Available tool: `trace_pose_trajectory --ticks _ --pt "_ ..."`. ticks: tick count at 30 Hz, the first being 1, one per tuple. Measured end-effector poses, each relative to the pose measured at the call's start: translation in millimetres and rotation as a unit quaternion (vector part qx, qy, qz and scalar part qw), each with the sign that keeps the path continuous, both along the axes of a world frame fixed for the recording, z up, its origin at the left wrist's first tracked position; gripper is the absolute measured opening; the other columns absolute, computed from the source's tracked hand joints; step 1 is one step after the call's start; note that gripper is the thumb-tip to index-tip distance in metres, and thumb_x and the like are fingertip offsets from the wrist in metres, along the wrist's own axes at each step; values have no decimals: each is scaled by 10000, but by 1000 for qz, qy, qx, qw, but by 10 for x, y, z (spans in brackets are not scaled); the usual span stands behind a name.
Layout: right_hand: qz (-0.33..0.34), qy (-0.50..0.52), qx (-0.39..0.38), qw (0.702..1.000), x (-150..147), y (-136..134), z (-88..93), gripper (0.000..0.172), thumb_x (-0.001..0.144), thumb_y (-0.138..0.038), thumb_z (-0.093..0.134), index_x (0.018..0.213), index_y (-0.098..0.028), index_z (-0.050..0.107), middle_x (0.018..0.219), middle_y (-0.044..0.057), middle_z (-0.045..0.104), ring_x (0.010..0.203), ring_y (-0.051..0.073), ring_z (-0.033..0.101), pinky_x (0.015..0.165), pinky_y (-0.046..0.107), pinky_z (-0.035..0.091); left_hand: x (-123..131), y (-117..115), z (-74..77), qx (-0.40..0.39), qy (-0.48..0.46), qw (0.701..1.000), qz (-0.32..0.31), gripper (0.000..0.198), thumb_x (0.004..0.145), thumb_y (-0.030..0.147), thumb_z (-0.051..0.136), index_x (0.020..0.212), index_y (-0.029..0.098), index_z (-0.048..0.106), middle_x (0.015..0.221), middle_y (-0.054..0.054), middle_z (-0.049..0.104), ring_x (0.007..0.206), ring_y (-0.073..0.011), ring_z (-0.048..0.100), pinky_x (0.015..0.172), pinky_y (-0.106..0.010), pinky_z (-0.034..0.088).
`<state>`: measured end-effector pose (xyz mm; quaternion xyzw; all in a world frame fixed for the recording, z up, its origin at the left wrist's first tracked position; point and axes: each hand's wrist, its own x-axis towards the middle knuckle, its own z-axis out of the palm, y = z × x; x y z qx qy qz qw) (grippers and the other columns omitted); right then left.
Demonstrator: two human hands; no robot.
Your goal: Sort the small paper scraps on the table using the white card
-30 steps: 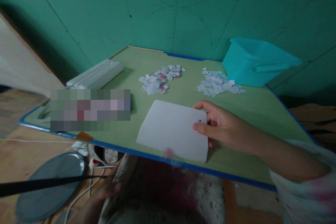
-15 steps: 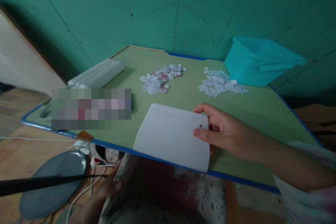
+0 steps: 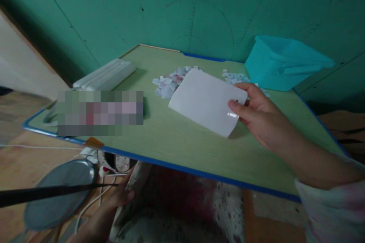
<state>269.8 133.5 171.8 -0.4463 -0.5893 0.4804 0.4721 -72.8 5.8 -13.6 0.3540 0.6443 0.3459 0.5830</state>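
My right hand pinches a white sheet of paper by its right edge and holds it lifted and tilted above the green tabletop. Behind the sheet lie two heaps of small paper scraps, a pinkish-white heap and a white heap, both partly hidden by it. My left hand rests below the table's front edge against patterned cloth on my lap, its fingers curled; whether it holds anything cannot be made out.
A teal plastic bin stands at the table's back right corner. A long white pack lies at the back left. Under the table's left side sit a round metal lid, white cables and a clock face. Green wall behind.
The white sheet lay flat near the front edge; my right hand has lifted it off the table and carried it back towards the scrap heaps. My left hand has hardly moved.
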Motion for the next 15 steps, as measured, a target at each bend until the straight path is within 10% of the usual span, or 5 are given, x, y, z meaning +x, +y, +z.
trace_pose_trajectory --ticks 4,8,15 --pt "-76 24 5 997 72 76 -6 279 745 -289 620 998 -261 507 842 -35 617 742 118 599 618 242 505 68 -9 40 19 -17 1000 -7 146 399 246 710 443 329 597 585 -10 722 1077 -369 585 1001 -404 388" --pt "-126 50 -20 991 87 69 4 309 717 -328 649 997 -272 531 876 -16 627 789 150 603 638 267 507 297 -89 150 2 -143 984 109 594 428 217 669 1014 314 701 1111 82 703 1274 -301 428 1002 -334 360" --pt "-148 9 -45 988 104 58 -96 417 741 -436 627 1103 -268 505 879 7 621 799 184 578 697 317 470 446 13 228 106 -84 973 189 403 397 153 612 729 330 755 863 61 761 983 -318 649 829 -358 494"
